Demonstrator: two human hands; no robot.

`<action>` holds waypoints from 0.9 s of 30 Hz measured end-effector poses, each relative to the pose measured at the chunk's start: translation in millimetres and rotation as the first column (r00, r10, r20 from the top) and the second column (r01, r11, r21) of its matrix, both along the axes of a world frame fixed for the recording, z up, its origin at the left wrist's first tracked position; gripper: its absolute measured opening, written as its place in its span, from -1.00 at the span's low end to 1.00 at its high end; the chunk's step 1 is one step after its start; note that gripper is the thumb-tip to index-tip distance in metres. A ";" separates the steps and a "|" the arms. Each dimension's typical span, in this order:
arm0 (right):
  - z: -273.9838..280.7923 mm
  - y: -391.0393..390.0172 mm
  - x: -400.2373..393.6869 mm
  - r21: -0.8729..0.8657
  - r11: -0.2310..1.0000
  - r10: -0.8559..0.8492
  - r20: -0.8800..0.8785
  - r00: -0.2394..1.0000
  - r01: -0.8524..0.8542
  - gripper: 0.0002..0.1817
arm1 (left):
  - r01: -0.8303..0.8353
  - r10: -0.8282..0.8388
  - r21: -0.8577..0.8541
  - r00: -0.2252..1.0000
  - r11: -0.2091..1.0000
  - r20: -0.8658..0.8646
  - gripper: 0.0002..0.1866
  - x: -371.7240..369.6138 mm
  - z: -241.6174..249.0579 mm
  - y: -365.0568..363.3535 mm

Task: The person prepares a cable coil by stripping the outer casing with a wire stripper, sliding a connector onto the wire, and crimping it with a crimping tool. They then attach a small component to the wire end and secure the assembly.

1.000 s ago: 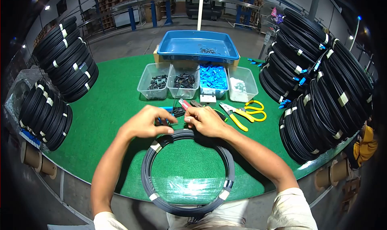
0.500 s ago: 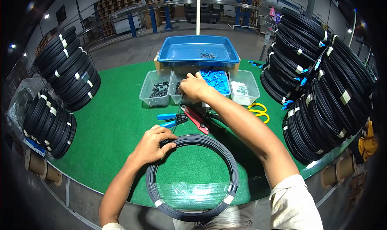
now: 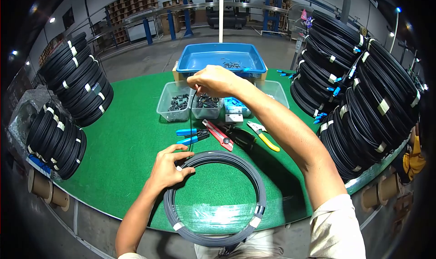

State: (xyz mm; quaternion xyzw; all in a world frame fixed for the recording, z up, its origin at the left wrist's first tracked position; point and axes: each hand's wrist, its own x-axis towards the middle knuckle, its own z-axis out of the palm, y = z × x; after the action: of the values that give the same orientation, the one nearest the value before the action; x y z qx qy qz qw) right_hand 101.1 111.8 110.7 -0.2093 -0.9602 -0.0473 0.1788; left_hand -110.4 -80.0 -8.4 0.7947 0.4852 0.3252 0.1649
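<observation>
A coil of thin black cable (image 3: 262, 182), bound with white tape, lies on the green mat in front of me. My left hand (image 3: 169, 169) grips the coil's upper left side, thumb toward the inside of the ring. From there a loose cable end (image 3: 191, 125) runs upward to my right hand (image 3: 213, 81), which pinches it above the clear bins; the tip is hidden by the fingers. Below it are a bin of black parts (image 3: 207, 102) and one of blue connectors (image 3: 235, 105), partly covered by my forearm.
Blue-handled strippers (image 3: 190, 133), a red tool (image 3: 218, 134) and yellow-handled pliers (image 3: 265, 136) lie beyond the coil. Another bin of black parts (image 3: 179, 103) stands left. A blue tray (image 3: 186, 59) sits at the back. Stacked cable coils (image 3: 77, 82) rise at both sides.
My right hand has lifted up and slightly left from the bins, drawing the cable end taut. My left hand stays on the coil. The yellow-handled pliers are now more exposed.
</observation>
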 end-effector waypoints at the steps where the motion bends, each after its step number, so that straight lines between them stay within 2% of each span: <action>1: 6.7 -3.5 1.3 -0.006 1.000 0.011 0.014 1.000 -0.011 -0.82 | -0.010 0.010 -0.005 1.000 1.000 -0.008 -0.59 -0.3 -2.0 -0.9; 2: 12.8 -8.1 5.1 -0.001 1.000 0.009 0.012 1.000 -0.009 -0.82 | -0.020 0.020 -0.011 1.000 1.000 -0.017 -0.58 -0.2 -5.4 -1.4; 4: 22.8 -22.2 17.5 0.017 0.995 -0.096 0.140 0.986 0.094 -0.82 | -0.060 0.060 0.011 0.998 0.998 -0.014 -0.60 5.0 -11.2 -3.1; 6: 13.3 -30.2 38.3 -0.021 0.993 -0.113 0.141 0.984 0.117 -0.81 | -0.181 0.181 -0.012 0.983 0.983 -0.039 -0.63 9.6 -10.8 -7.5; 8: -5.4 -34.2 65.3 -0.201 0.967 -0.132 0.135 0.982 0.157 -0.78 | -0.194 0.195 0.022 0.981 0.981 -0.024 -0.64 10.3 -15.5 -7.9; 10: -34.9 -41.4 93.4 -0.379 0.902 -0.182 0.102 0.978 0.207 -0.78 | -0.228 0.228 0.029 0.974 0.973 0.004 -0.64 11.3 -18.1 -10.3; 12: -62.6 -59.4 122.2 -0.581 0.797 -0.218 -0.024 0.976 0.164 -0.79 | -0.270 0.270 0.040 0.963 0.962 0.015 -0.64 14.8 -22.2 -11.2; 14: -89.4 -77.3 144.1 -0.609 0.782 -0.226 -0.072 0.971 0.137 -0.81 | -0.305 0.304 0.044 0.952 0.951 0.026 -0.63 23.2 -18.1 -13.1; 15: -98.0 -89.0 151.9 -0.648 0.756 -0.246 -0.150 0.957 0.093 -0.83 | -0.374 0.375 -0.029 0.926 0.927 0.035 -0.63 29.0 -13.4 -14.7; 16: -103.8 -100.5 155.4 -0.639 0.760 -0.298 -0.177 0.938 0.121 -0.88 | -0.440 0.446 -0.105 0.894 0.892 0.036 -0.62 34.5 -11.3 -18.6; 18: -104.5 -131.7 160.1 -0.910 0.394 -0.573 -0.133 0.809 0.129 -0.88 | -0.465 0.467 -0.063 0.883 0.883 0.040 -0.61 42.3 -12.5 -26.5; 20: -115.8 -152.6 164.8 -0.920 0.371 -0.584 -0.127 0.802 0.125 -0.79 | -0.510 0.512 -0.054 0.858 0.858 0.042 -0.61 46.8 -13.7 -33.1; 23: -139.4 -172.5 170.8 -0.966 0.235 -0.641 -0.240 0.729 -0.112 -0.70 | -0.551 0.567 -0.148 0.817 0.821 0.105 -0.60 52.7 -8.4 -42.3; 24: -141.8 -181.9 172.0 -0.957 0.254 -0.646 -0.274 0.713 -0.138 -0.67 | -0.549 0.565 -0.148 0.819 0.822 0.102 -0.60 53.4 -7.9 -43.4; 26: -157.1 -192.1 177.1 -0.950 0.268 -0.667 -0.303 0.681 -0.161 -0.66 | -0.531 0.595 -0.302 0.783 0.792 0.183 -0.59 51.3 -8.6 -43.1; 27: -159.2 -199.4 176.8 -0.950 0.271 -0.694 -0.303 0.653 -0.153 -0.66 | -0.491 0.558 -0.285 0.794 0.823 0.242 -0.58 49.0 -13.8 -42.5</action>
State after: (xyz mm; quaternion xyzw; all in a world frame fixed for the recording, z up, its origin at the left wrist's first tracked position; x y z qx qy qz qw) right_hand 277.9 -87.5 -48.5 -0.4517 -0.5990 0.5593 0.3526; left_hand -61.4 -122.6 -22.3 0.5438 0.6857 0.4284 0.2250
